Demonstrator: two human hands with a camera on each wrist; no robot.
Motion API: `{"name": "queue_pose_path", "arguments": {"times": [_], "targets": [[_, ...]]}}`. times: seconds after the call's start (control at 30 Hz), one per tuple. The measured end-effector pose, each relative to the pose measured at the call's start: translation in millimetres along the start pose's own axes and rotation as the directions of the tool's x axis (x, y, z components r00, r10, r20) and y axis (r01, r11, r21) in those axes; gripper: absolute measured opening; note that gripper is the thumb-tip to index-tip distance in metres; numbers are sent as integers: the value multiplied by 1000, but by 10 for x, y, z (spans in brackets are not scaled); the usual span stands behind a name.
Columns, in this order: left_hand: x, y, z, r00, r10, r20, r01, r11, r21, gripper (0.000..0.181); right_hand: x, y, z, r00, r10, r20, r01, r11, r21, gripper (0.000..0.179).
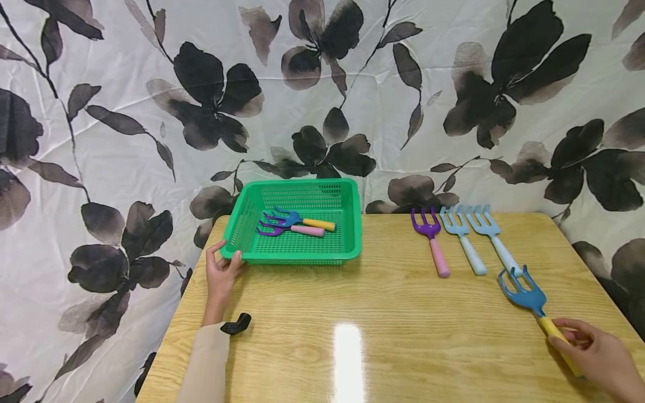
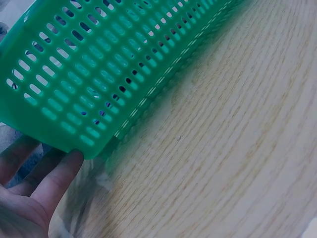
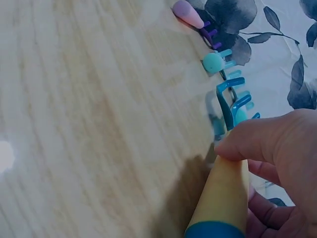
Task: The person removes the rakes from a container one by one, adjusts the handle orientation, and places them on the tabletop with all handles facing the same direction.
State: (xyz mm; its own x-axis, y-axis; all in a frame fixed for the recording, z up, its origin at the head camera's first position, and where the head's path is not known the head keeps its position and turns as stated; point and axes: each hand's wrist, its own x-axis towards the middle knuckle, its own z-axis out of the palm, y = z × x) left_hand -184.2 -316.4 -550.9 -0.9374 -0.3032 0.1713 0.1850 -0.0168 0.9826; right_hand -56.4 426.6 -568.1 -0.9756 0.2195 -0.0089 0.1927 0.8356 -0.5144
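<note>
My left hand [image 1: 221, 275] holds the front left corner of a green plastic basket [image 1: 292, 261], its thumb and fingers spread on either side of that corner. Inside lie a blue hand fork with a yellow handle [image 1: 318, 225] and a purple one with a pink handle [image 1: 307, 230]. At the right, my right hand [image 1: 597, 350] grips another blue hand fork [image 1: 530, 298] by its yellow handle [image 3: 220, 193], tines pointing away from me. In the right wrist view the thumb presses on the handle's top; some fingers are hidden beneath it.
Along the back right of the wooden table [image 1: 403, 336] lie a purple hand fork with a pink handle [image 1: 438, 254] and two light blue hand forks, one nearer the middle [image 1: 471, 252] and one farther right [image 1: 504, 252]. A floral cloth [image 1: 393, 112] hangs behind the table.
</note>
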Motion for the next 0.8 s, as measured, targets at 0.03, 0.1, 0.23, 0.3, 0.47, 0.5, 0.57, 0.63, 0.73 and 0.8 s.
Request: {"name": "queue_pose_path", "arguments": {"times": [0.03, 0.1, 0.23, 0.3, 0.47, 0.5, 0.57, 0.63, 0.73, 0.8], "targets": [[-2, 3, 2, 1000, -1, 1, 1, 1000, 2, 59, -4, 8, 14, 1000, 7, 2, -7, 1000, -5, 47], [-2, 2, 3, 1000, 1, 2, -1, 1000, 3, 59, -11, 6, 28, 999, 31, 10, -31, 999, -13, 47], [-9, 19, 8, 1000, 5, -6, -5, 1000, 2, 59, -4, -23, 21, 997, 70, 23, -70, 997, -10, 47], [-6, 28, 10, 1000, 3, -10, -3, 1000, 8, 59, 6, -37, 12, 997, 77, 27, -77, 997, -5, 46], [2, 41, 20, 999, -1, -34, 2, 999, 39, 58, 24, -21, 18, 995, 92, 39, -92, 996, -2, 50], [2, 43, 22, 999, -1, -35, 3, 999, 45, 58, 24, -19, 19, 994, 102, 45, -102, 995, -1, 51], [-3, 47, 21, 1000, 0, -31, 1, 999, 35, 59, 23, -24, 18, 991, 124, 59, -124, 992, -1, 53], [-8, 48, 21, 1000, 0, -23, 0, 999, 33, 59, 18, -39, 11, 988, 140, 71, -140, 990, 1, 54], [-14, 40, 14, 1000, 3, -15, -3, 999, 32, 59, 10, -59, -11, 986, 143, 89, -144, 990, 2, 54], [-14, 33, 11, 1000, 8, -13, -7, 999, 39, 58, 8, -63, -26, 987, 130, 99, -131, 991, 0, 54]]}}
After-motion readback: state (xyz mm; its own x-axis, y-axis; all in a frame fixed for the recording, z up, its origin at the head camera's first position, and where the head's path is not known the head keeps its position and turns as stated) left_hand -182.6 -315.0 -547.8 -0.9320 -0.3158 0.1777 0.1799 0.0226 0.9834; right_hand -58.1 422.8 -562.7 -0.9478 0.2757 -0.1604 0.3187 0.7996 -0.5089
